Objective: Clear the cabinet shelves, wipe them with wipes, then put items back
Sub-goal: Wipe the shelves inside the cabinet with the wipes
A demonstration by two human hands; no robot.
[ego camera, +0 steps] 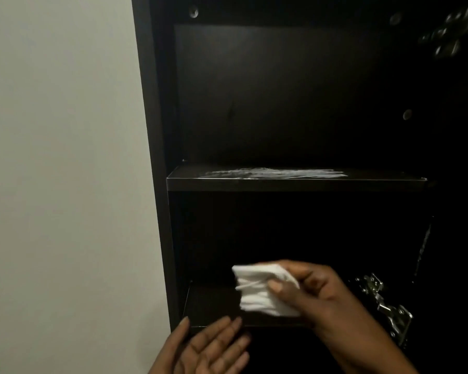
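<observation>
Right hand grips wipe over lower shelf

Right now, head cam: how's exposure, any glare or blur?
Head view: cabinet interior badly underexposed, the lower bay almost black; pale wall evenly lit; streaky sheen on the middle shelf; motion blur on the white wipe and the right hand gripping it; upper-right hinge smeared; left hand fairly sharp.

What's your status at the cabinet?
Right hand grips folded wipe at lower shelf. Left hand open below. Upper shelf streaked wet. No obstructions seen.
</observation>
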